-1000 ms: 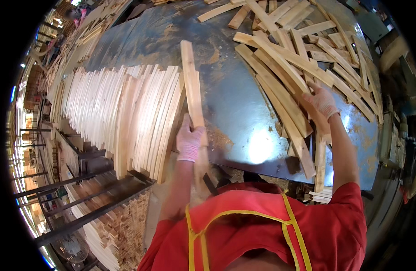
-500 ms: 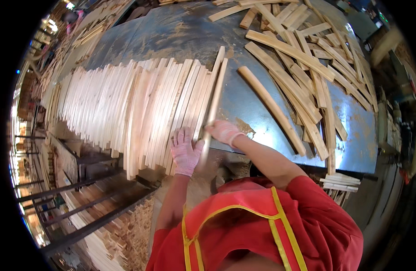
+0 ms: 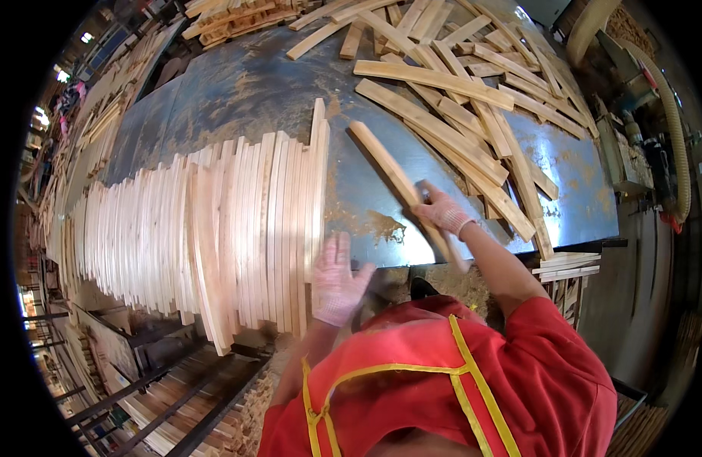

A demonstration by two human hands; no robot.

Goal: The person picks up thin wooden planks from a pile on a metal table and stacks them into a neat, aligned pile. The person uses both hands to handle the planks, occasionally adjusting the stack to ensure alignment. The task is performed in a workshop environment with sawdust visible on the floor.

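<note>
Blue-grey metal bench point(image 3: 183, 103): pale wooden strips point(image 3: 248, 228) lined in a row at left, tan wooden boards point(image 3: 442, 79) heaped at right. Between — one narrow tan wooden strip point(image 3: 387, 165), gripped by the pink-gloved right hand point(image 3: 444, 210); pink-gloved left hand point(image 3: 340, 282) held flat, thumb spread, beside the row.

Far L edge brt | glare on tabletop point(image 3: 366, 190), R side | L hand point(image 3: 339, 282) mo-blur | fisheye bend, blk corners

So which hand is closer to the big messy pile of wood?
Your right hand. It grips a loose wood strip just left of the messy pile. Your left hand is farther left, by the right end of the neat row.
</note>
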